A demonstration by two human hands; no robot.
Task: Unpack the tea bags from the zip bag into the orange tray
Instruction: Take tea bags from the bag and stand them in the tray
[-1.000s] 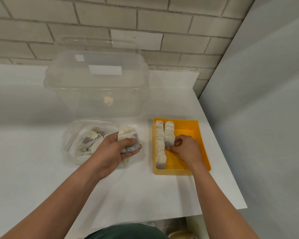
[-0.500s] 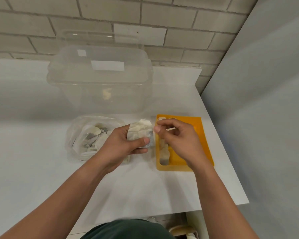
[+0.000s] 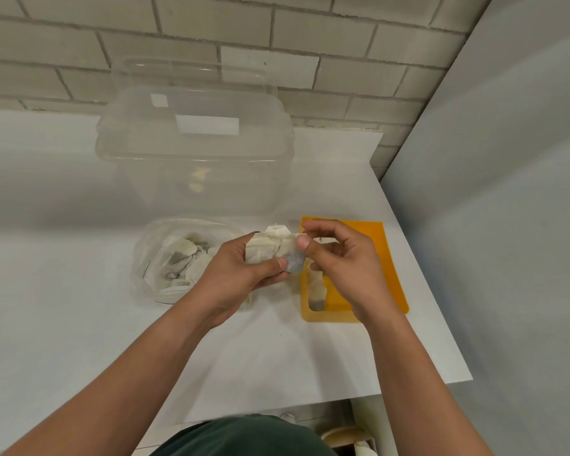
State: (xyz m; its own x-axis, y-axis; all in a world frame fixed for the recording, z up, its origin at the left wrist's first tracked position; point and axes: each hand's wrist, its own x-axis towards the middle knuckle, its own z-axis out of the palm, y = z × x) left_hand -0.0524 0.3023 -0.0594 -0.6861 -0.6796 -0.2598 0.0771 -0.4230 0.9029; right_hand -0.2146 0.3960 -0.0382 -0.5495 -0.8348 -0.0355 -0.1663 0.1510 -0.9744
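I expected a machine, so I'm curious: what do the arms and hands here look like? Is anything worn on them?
They are a person's. The left hand and right hand are bare: no gloves, rings or watch in view. The left forearm and right forearm are bare too, with no sleeve showing. A dark green garment shows at the bottom edge.

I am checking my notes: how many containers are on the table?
3: the clear box at the back, the zip bag beside the left hand, the orange tray under the right hand. A clear piece behind the box may be a fourth.
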